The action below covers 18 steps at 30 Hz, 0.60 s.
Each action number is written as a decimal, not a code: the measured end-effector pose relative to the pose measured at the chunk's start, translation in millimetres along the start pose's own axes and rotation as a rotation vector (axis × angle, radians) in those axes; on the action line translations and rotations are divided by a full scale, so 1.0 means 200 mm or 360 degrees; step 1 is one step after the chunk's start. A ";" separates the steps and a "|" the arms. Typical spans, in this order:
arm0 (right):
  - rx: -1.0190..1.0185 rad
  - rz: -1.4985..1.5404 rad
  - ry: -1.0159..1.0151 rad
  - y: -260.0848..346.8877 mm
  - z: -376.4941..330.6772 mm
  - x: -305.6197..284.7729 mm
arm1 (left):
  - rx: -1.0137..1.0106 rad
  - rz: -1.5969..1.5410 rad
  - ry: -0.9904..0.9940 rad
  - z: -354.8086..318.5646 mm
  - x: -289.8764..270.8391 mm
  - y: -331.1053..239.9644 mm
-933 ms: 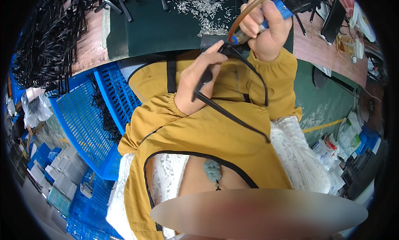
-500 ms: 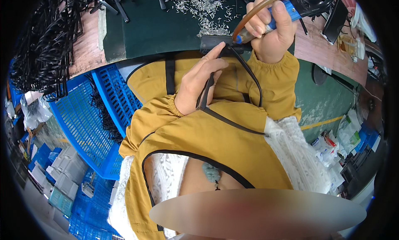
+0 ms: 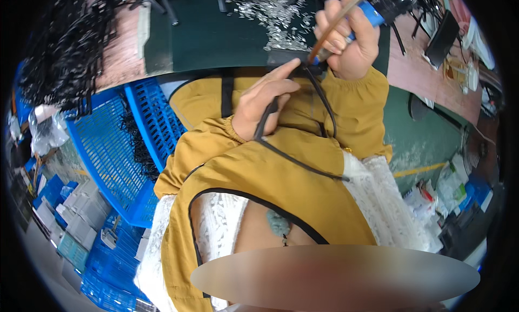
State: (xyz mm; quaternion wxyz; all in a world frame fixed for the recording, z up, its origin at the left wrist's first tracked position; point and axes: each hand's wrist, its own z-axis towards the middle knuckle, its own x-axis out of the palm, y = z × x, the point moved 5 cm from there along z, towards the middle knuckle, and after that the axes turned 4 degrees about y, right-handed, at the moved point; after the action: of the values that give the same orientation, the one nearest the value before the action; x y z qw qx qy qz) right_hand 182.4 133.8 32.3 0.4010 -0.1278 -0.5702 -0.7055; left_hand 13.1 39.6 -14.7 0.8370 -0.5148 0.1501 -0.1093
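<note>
My left hand [image 3: 260, 102] is closed around a black glasses frame [image 3: 292, 159] at the table's near edge, its forefinger stretched toward the joint. One thin arm of the frame hangs across my lap and another bends down beside my right sleeve. In my right hand [image 3: 355, 50] is a blue and black electric screwdriver [image 3: 372, 13], its tip pointing down-left to the frame beside my left fingertip. A brown curved tube [image 3: 336, 24] runs along the tool to its tip. The exact contact point is hidden by tip and fingers. A dark block [image 3: 278, 58] lies under the work.
Loose small silver metal parts [image 3: 281, 21] are scattered over the dark green mat [image 3: 216, 41]. A big heap of black frames [image 3: 62, 58] fills the left. Blue baskets [image 3: 100, 155] stand below it. A phone-like black slab [image 3: 439, 39] leans at the right.
The view has shifted slightly. Both hands keep their grips, and the screwdriver's tip stays at the glasses frame, with its body a little lower left.
</note>
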 end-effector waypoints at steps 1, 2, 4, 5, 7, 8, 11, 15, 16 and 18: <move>-0.0035 0.0037 0.0014 0.01 -0.01 0.01 | -0.0063 0.0027 0.0085 0.01 -0.01 -0.03; -0.0068 0.0002 -0.0122 0.02 -0.02 -0.01 | -0.0077 0.0050 0.0109 0.03 -0.03 -0.07; -0.0163 0.0044 -0.0535 0.08 -0.04 -0.12 | -0.0217 -0.0195 -0.0035 0.08 -0.10 -0.12; -0.0184 0.0007 -0.0493 0.13 -0.04 -0.16 | -0.0400 -0.0295 -0.0314 0.10 -0.20 -0.12; -0.0243 -0.0241 -0.0358 0.25 -0.05 -0.26 | -0.0655 -0.0417 -0.0743 0.13 -0.41 -0.12; -0.0217 -0.0567 -0.0477 0.31 -0.09 -0.35 | -0.0793 -0.0460 -0.0836 0.15 -0.53 -0.09; -0.0282 -0.1247 -0.0808 0.48 -0.20 -0.58 | -0.1237 -0.0568 -0.0847 0.16 -0.80 -0.01; 0.0063 -0.3104 -0.0468 0.48 -0.26 -0.67 | -0.1717 -0.0148 -0.0540 0.11 -0.99 -0.04; -0.0110 -0.3143 -0.0451 0.47 -0.28 -0.66 | -0.1760 0.0056 -0.0380 0.13 -1.01 -0.08; 0.0022 -0.2668 -0.0688 0.44 -0.29 -0.72 | -0.1734 0.0306 -0.0108 0.24 -0.97 -0.16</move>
State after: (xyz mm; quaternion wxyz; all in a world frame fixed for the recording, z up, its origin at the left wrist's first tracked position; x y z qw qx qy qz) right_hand 354.6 139.9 -16.0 -0.3680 0.2060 -0.5444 -0.7251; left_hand -151.8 130.9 61.0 0.4603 -0.8605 0.2042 0.0778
